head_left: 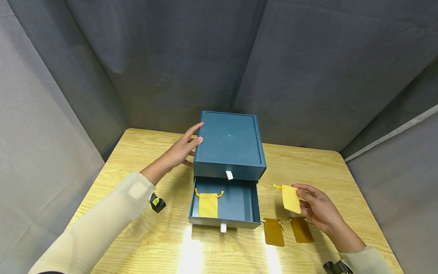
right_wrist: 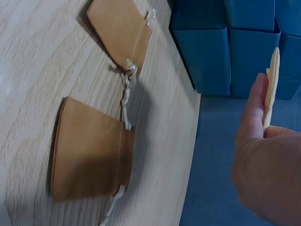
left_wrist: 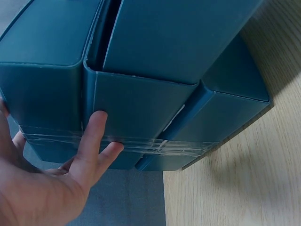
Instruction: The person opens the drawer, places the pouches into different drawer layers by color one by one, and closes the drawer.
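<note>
A teal drawer box point(head_left: 230, 146) stands mid-table with its bottom drawer point(head_left: 239, 199) pulled out. A yellow drawstring pouch point(head_left: 208, 204) lies in the drawer's left part. My left hand point(head_left: 183, 148) rests with straight fingers against the box's left side; the left wrist view shows the fingers point(left_wrist: 91, 141) flat on the box wall point(left_wrist: 141, 99). My right hand point(head_left: 316, 205) pinches a second yellow pouch point(head_left: 291, 198) above the table, right of the drawer; that pouch point(right_wrist: 271, 87) shows edge-on in the right wrist view. Two brown pouches point(head_left: 273, 231) point(head_left: 301, 229) lie on the table below it.
The wooden table point(head_left: 137, 152) is ringed by grey curtains point(head_left: 308, 68). A small black and yellow object point(head_left: 157, 203) lies by my left forearm. The brown pouches point(right_wrist: 89, 160) point(right_wrist: 120, 33) have white drawstrings. Bare tabletop lies on both sides of the box.
</note>
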